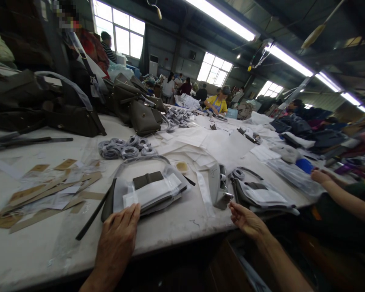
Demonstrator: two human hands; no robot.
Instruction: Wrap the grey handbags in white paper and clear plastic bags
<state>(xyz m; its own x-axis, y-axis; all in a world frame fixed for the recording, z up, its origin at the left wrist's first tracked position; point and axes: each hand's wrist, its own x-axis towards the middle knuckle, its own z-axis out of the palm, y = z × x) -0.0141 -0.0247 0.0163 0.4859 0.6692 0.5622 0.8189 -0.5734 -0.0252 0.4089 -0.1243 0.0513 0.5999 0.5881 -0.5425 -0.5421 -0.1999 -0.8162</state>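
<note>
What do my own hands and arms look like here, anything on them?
Your left hand and right hand are both bare, without gloves. No sleeve shows on either forearm as far as the picture reaches, and I can make out no watch or ring.

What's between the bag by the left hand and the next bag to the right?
Between the left bag and right bag, the head view shows a white strip and, seemingly, a grey tape dispenser.
</note>
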